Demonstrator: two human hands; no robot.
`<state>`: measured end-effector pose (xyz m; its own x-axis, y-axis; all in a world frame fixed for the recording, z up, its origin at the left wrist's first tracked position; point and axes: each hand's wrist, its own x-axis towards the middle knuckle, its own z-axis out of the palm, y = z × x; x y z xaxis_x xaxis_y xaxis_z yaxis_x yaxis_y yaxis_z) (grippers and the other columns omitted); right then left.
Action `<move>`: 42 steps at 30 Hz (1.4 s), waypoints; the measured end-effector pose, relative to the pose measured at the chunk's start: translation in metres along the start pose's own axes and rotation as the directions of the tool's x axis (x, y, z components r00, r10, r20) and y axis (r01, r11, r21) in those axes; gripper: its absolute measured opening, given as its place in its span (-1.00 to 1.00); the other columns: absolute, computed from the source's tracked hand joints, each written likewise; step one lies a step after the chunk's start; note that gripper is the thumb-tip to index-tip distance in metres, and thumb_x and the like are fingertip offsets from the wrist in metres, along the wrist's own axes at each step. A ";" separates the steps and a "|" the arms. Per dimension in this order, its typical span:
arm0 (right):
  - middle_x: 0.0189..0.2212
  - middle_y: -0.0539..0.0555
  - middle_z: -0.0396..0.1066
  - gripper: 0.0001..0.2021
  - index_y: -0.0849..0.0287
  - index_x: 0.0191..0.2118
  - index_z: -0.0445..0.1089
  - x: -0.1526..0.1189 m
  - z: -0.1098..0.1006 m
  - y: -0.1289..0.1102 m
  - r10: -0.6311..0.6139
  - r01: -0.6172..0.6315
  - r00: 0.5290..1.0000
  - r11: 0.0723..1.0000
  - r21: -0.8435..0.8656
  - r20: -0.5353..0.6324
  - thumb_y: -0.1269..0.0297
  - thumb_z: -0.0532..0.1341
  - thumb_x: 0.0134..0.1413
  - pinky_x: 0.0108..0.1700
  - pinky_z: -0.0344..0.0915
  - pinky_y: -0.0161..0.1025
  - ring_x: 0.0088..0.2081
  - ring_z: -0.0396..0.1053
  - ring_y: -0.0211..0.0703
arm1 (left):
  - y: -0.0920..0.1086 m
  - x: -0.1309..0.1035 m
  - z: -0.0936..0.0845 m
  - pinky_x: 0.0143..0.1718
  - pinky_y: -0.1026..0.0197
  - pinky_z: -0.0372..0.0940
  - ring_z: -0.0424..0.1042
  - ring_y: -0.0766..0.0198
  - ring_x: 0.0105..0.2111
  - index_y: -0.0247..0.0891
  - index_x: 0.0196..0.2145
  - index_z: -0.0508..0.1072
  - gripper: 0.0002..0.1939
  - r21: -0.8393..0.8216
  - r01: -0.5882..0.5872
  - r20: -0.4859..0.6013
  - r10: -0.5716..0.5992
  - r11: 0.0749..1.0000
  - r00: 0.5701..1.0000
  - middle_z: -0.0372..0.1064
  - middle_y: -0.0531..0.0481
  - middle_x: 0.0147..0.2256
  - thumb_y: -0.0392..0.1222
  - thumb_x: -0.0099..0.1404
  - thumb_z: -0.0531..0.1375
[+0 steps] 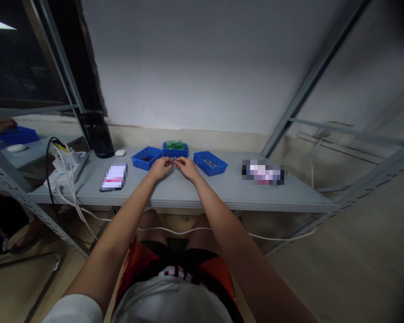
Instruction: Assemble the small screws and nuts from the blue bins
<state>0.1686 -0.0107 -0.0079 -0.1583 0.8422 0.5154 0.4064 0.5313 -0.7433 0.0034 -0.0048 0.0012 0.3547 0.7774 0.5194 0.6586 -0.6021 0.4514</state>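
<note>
Pinched inward and close together, your left hand (161, 168) and right hand (187, 168) met small shiny pieces (173, 159) near the middle of the table (175, 190); whether either was clamped on one could not be told. Just beyond stood a back tray (176, 153) of green strips (175, 144), flanked by a left tray (141, 164) with dark bits (147, 159) and a right tray (217, 171) with silvery parts (209, 163). All three trays being stocked, work appeared left over; no finished item could be made out. Farther left lay a phone (113, 177).

Glossy plastic tray (218, 171), metal pieces (209, 163)
</note>
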 end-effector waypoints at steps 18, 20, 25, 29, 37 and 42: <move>-0.41 0.03 0.45 -0.82 0.20 -0.32 0.44 -0.001 0.001 0.010 -0.014 0.019 0.997 0.998 -0.063 0.082 0.26 0.13 0.04 -0.24 0.22 -0.30 -0.36 0.31 -0.23 | -0.003 0.001 0.001 -0.26 0.24 0.27 0.39 0.24 -0.35 -0.30 -0.25 0.51 -0.73 0.022 0.028 -0.038 -0.027 0.999 0.999 0.48 -0.11 -0.29 -0.15 0.21 0.09; -0.41 0.03 0.45 -0.83 0.19 -0.32 0.44 -0.001 0.001 0.007 -0.018 0.024 0.996 0.998 -0.061 0.089 0.27 0.13 0.05 -0.25 0.21 -0.30 -0.36 0.31 -0.23 | -0.002 0.000 0.000 -0.25 0.23 0.27 0.39 0.23 -0.35 -0.31 -0.24 0.51 -0.73 0.024 0.029 -0.044 -0.028 0.999 0.999 0.48 -0.12 -0.28 -0.15 0.22 0.09; -0.38 0.05 0.45 -0.83 0.20 -0.31 0.44 -0.001 0.000 0.005 -0.004 0.009 0.996 0.998 -0.061 0.087 0.28 0.13 0.05 -0.22 0.22 -0.28 -0.35 0.33 -0.22 | 0.000 0.000 -0.001 -0.24 0.23 0.26 0.40 0.21 -0.32 -0.31 -0.24 0.52 -0.73 0.033 0.026 -0.038 -0.025 0.999 0.999 0.48 -0.14 -0.28 -0.15 0.23 0.08; -0.34 0.06 0.47 -0.84 0.19 -0.30 0.44 -0.001 0.002 0.005 0.007 -0.004 0.997 0.999 -0.034 0.080 0.28 0.15 0.03 -0.18 0.23 -0.26 -0.33 0.35 -0.22 | 0.001 0.000 -0.002 -0.24 0.22 0.26 0.40 0.21 -0.32 -0.32 -0.26 0.52 -0.73 0.030 0.027 -0.058 -0.025 0.999 0.998 0.48 -0.14 -0.28 -0.15 0.24 0.08; -0.36 0.06 0.46 -0.82 0.20 -0.30 0.45 -0.002 0.001 0.004 -0.013 0.017 0.996 0.999 -0.052 0.084 0.27 0.14 0.04 -0.18 0.23 -0.27 -0.34 0.34 -0.22 | 0.002 0.000 -0.003 -0.23 0.24 0.27 0.40 0.23 -0.32 -0.31 -0.28 0.51 -0.77 0.017 0.042 -0.081 -0.040 0.999 0.996 0.48 -0.11 -0.29 -0.18 0.22 0.10; -0.37 0.06 0.46 -0.82 0.22 -0.31 0.45 -0.002 0.002 0.004 -0.027 0.032 0.996 0.998 -0.057 0.086 0.26 0.14 0.05 -0.21 0.22 -0.29 -0.36 0.33 -0.23 | 0.002 0.000 -0.003 -0.22 0.24 0.27 0.41 0.24 -0.32 -0.30 -0.29 0.51 -0.77 0.026 0.056 -0.081 -0.054 0.998 0.995 0.48 -0.11 -0.29 -0.17 0.23 0.09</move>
<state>0.1687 -0.0097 -0.0127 -0.2463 0.8326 0.4962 0.4521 0.5515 -0.7010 0.0025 -0.0070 0.0042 0.2642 0.7914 0.5513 0.6947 -0.5526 0.4604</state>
